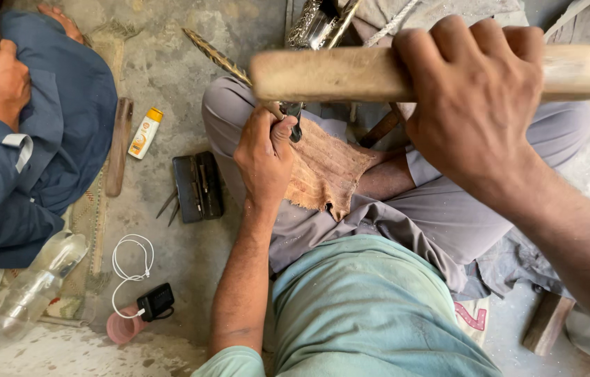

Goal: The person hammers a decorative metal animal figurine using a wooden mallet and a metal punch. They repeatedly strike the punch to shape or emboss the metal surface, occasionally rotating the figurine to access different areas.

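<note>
Right hand [473,105] is clenched around a thick wooden mallet [351,73], raised level above the leather scrap [326,171] on the lap. Left hand [265,155], at that scrap's left edge, grips a slender engraved metal tool [222,59]. Left of the scrap, on concrete, lie a black case [198,186] and a white bottle [144,133].

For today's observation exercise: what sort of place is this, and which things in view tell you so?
Probably a small floor-level craft workshop. The right hand grips a wooden mallet, the left hand steadies a metal tool over a leather scrap on the lap, and a dark tool case lies on the concrete floor.
</note>
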